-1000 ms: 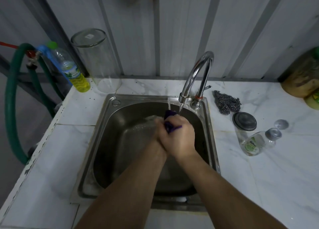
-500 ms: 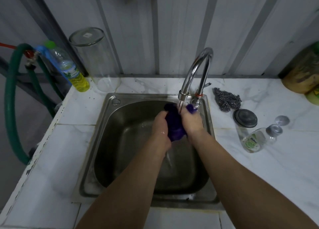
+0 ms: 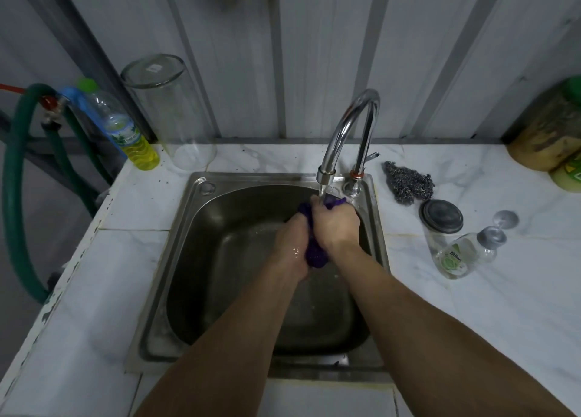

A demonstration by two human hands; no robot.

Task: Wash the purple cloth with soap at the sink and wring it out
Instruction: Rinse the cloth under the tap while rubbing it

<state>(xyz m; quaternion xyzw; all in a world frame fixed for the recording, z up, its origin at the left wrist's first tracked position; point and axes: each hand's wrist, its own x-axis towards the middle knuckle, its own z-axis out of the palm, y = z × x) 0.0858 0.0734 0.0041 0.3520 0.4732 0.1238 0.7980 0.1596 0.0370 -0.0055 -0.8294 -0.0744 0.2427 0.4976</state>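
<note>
The purple cloth (image 3: 316,254) is bunched up between both hands over the steel sink (image 3: 176,259), right under the chrome tap (image 3: 349,127). Water runs from the spout onto it. My left hand (image 3: 290,243) grips the cloth's left side, and my right hand (image 3: 336,226) is wrapped around its top, close to the spout. Purple folds poke out above and below the fingers; the rest is hidden inside the hands. A bottle of yellow dish soap (image 3: 125,133) leans at the back left of the counter.
A tall clear glass (image 3: 166,111) stands upside down behind the sink. To the right lie a steel scourer (image 3: 408,180), a lidded jar (image 3: 440,218) and a small clear bottle (image 3: 465,253) on its side. A green hose (image 3: 12,180) hangs at the left.
The hands have closed together on the cloth again after spreading apart half a second ago. More of the cloth is hidden inside them.
</note>
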